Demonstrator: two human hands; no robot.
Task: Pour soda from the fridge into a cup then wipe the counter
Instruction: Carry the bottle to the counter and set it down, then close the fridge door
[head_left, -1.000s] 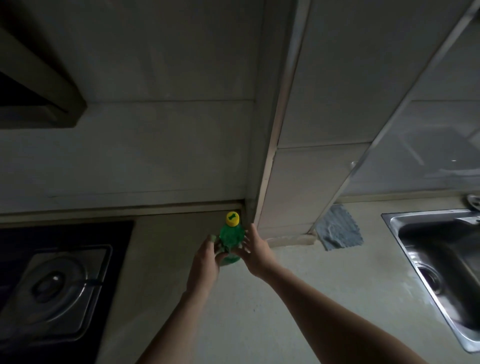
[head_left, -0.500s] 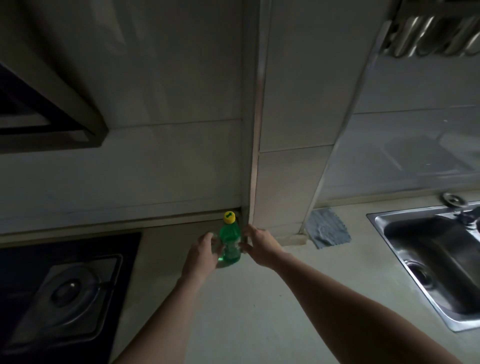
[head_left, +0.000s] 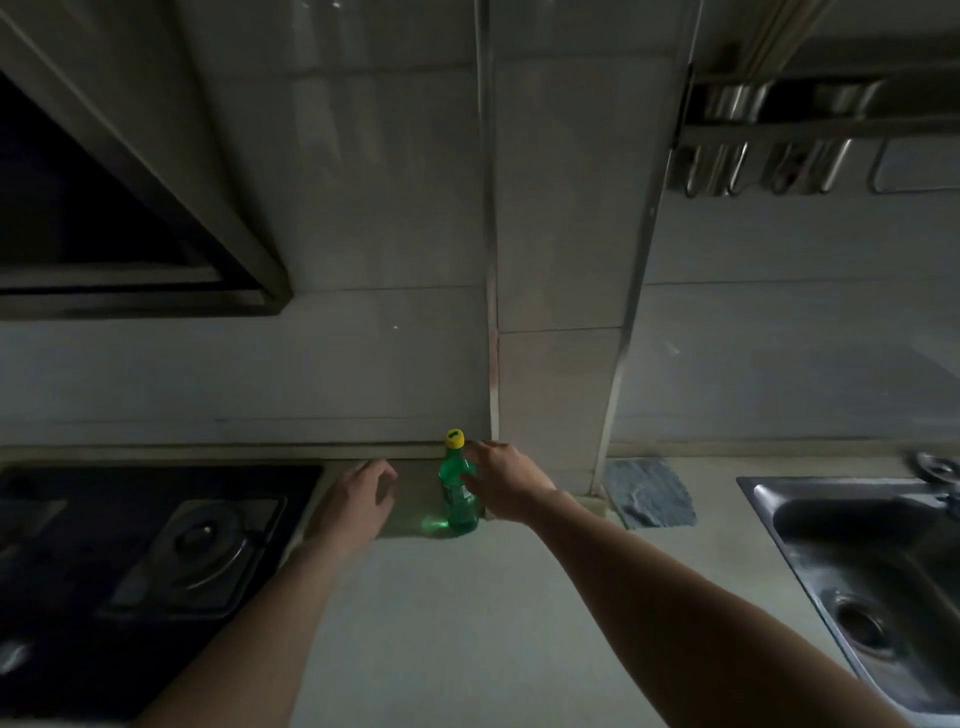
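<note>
Standing upright on the counter (head_left: 467, 623) is one green soda bottle (head_left: 460, 499) with one yellow cap (head_left: 454, 439), between the two hands. The right hand (head_left: 501, 480), arm stretched forward, touches the bottle's shoulder; whether its fingers clasp it cannot be told. The left hand (head_left: 353, 501) hovers apart from the bottle, fingers loosely curled, holding nothing. One grey cloth (head_left: 649, 491) lies right of the right hand.

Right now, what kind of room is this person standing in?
Most likely a home kitchen: a gas stove sits at the left, a steel sink at the right, and a soda bottle stands on the counter between them.
</note>
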